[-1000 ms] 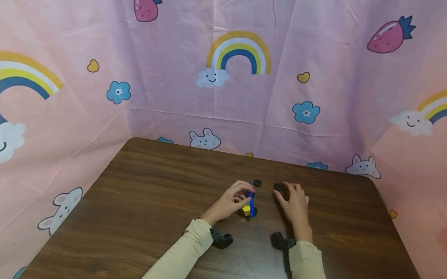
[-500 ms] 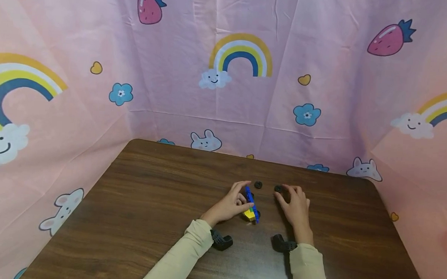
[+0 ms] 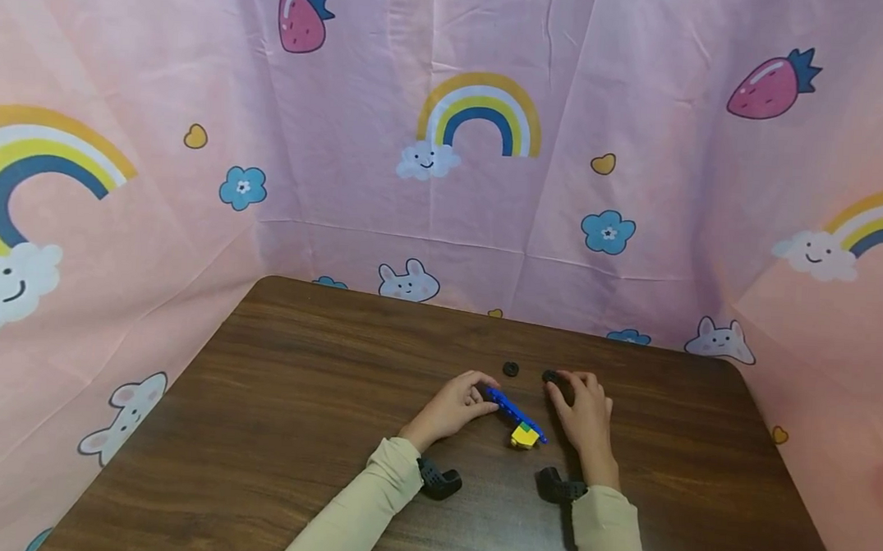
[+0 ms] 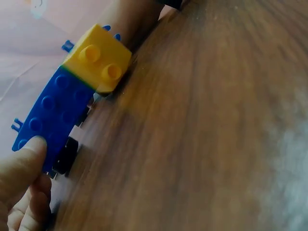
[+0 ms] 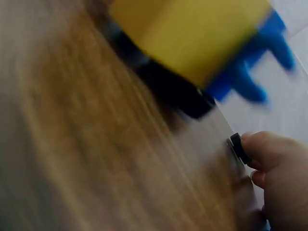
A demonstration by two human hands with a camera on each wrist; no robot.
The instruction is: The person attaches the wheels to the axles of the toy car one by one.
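Note:
My left hand (image 3: 454, 409) grips one end of a toy block car, thumb over the studs of its blue base (image 4: 55, 103). A yellow block (image 4: 98, 60) with round studs caps the other end, and a bit of green shows beside it in the head view. Under the base sits a black wheel (image 4: 66, 156). The car is tilted, its yellow end pointing toward my right forearm. My right hand (image 3: 585, 409) pinches a small black wheel (image 5: 239, 148) between thumb and fingers, low at the tabletop. The yellow end looms blurred and close in the right wrist view.
Another loose black wheel (image 3: 510, 369) lies on the brown wooden table (image 3: 318, 385), beyond the car and between the hands. Each wrist wears a black camera mount (image 3: 438, 479). A pink printed cloth (image 3: 489, 212) hangs behind the table and along its sides.
The car has swung round in my left hand, its yellow end moving right and slightly nearer me. My right hand stays almost in place with the wheel.

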